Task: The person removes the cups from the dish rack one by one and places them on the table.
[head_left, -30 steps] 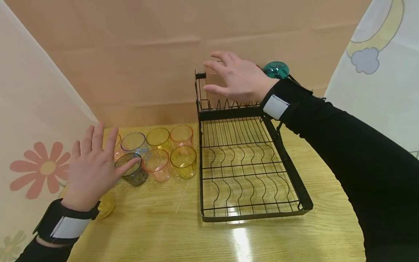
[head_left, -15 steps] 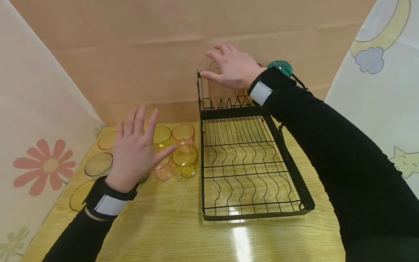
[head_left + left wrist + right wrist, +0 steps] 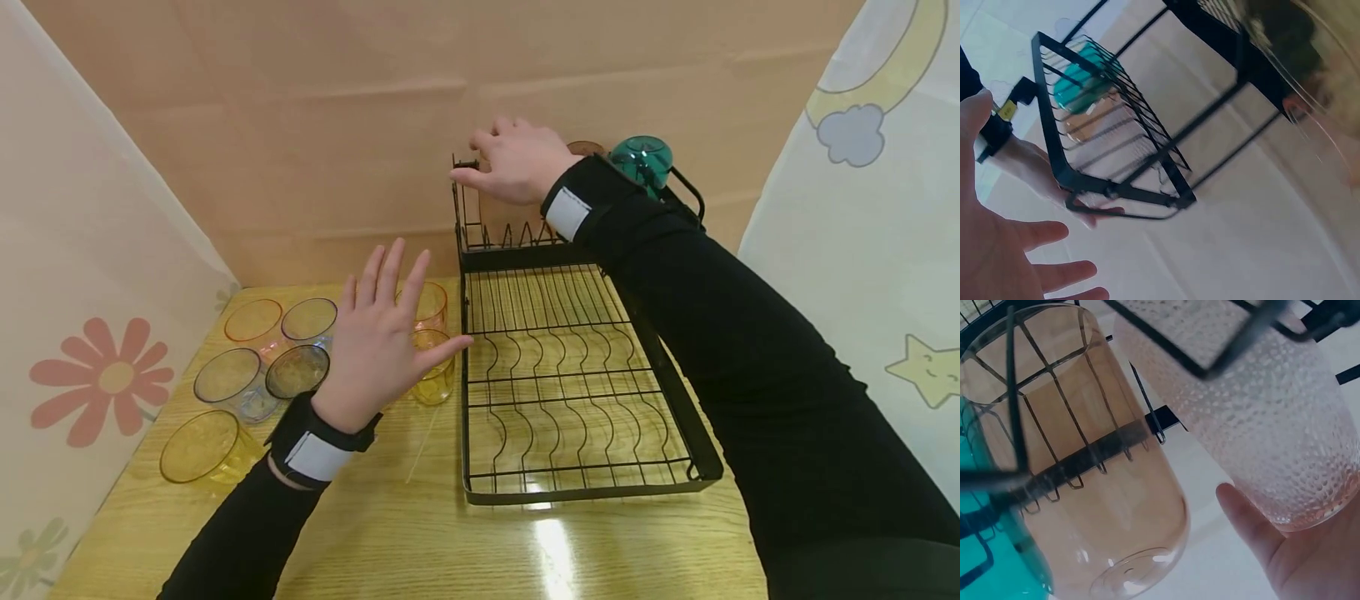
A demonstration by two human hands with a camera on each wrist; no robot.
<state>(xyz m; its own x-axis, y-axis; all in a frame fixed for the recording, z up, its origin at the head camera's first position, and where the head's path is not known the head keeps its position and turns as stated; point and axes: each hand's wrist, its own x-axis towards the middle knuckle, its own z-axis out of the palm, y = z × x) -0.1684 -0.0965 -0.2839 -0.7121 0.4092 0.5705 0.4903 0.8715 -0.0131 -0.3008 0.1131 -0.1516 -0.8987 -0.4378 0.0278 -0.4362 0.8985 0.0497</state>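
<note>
My left hand [image 3: 375,354], fingers straight and spread, is over the tinted glasses on the table, its thumb pointing at the rack's left edge. It holds nothing. Beneath it shows part of a yellow glass [image 3: 431,386]. My right hand [image 3: 517,162] is at the upper tier of a black wire dish rack [image 3: 558,254], over the base of a clear pebbled glass [image 3: 1297,412] turned upside down. In the right wrist view its straight thumb [image 3: 1247,519] lies right beside that glass; the other fingers are hidden. Beside it stand an amber glass [image 3: 1129,531] and a teal glass [image 3: 641,162].
On the table's left stand several glasses, among them a yellow one [image 3: 202,446], a grey one [image 3: 298,371] and an orange-rimmed one [image 3: 255,321]. The rack's wide lower tier [image 3: 570,408] fills the middle. Printed cloth [image 3: 112,250] borders the left side.
My left hand has moved right across the glasses, uncovering those at the far left. My right hand rose slightly, then lowered and shifted left over the pebbled glass.
</note>
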